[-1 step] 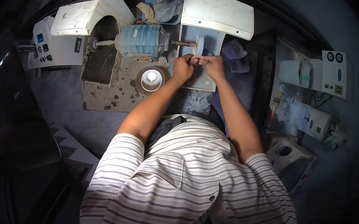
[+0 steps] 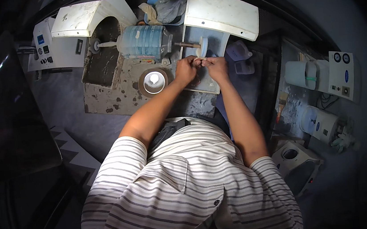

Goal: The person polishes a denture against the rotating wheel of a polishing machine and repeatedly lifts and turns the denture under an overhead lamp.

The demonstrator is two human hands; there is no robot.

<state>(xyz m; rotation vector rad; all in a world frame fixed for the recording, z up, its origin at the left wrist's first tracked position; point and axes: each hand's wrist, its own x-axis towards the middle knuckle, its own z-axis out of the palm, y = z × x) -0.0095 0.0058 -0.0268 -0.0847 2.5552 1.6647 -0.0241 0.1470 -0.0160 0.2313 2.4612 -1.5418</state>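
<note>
My left grip (image 2: 186,70) and right grip (image 2: 217,69) are together pinching one pale piece (image 2: 199,59), between them. One wheel (image 2: 204,46) is just ahead; two plastic containers (image 2: 238,51) are to the right.

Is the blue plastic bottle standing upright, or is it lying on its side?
Lying on its side: the ribbed body of the blue plastic bottle stretches left to right, its narrower end toward the white wheel.

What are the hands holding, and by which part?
The left hand and right hand pinch a small pale thing, seemingly by its edges; it's too small to name.
</note>
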